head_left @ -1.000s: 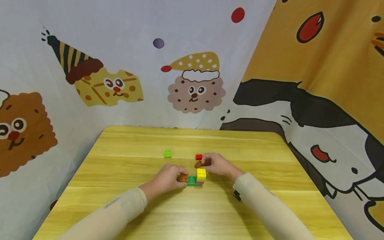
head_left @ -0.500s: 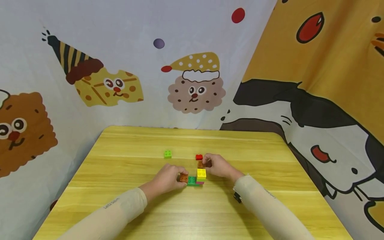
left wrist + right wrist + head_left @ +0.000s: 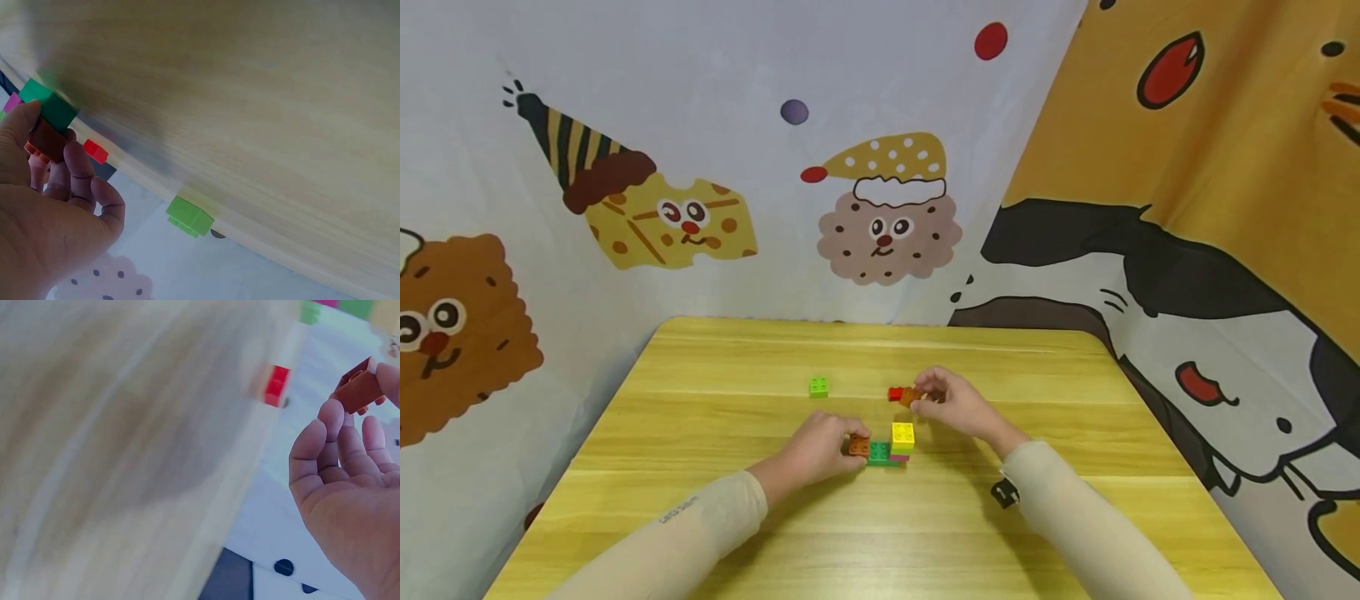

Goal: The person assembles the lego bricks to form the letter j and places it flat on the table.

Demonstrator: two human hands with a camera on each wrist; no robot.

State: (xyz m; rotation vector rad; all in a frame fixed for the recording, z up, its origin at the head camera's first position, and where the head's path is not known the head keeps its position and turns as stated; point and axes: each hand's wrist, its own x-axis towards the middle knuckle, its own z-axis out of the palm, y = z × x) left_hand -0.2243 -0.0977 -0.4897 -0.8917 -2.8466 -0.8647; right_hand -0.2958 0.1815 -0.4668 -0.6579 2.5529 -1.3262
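My left hand (image 3: 820, 448) pinches a brown toy brick (image 3: 47, 140) at the left end of a small build. That brick sits on a green brick (image 3: 879, 452). At the build's right end rises a stack with a yellow brick (image 3: 903, 435) on top and pink lowest above the green. Between the thumb and fingers of my right hand (image 3: 958, 406) is a second brown brick (image 3: 359, 387), off the table and tilted, its hollow underside partly showing in the right wrist view. A red brick (image 3: 896, 394) lies just left of it in the head view.
A light green brick (image 3: 818, 387) lies toward the back left of the wooden table (image 3: 715, 367). Beside my right sleeve (image 3: 1060, 492) is a black brick (image 3: 1004, 492), partly covered. A printed cloth (image 3: 775, 292) hangs behind the table.
My right hand has lifted the second brown brick and moved it back and slightly right, near the red brick. More of the black brick shows. My left hand stays on the build.
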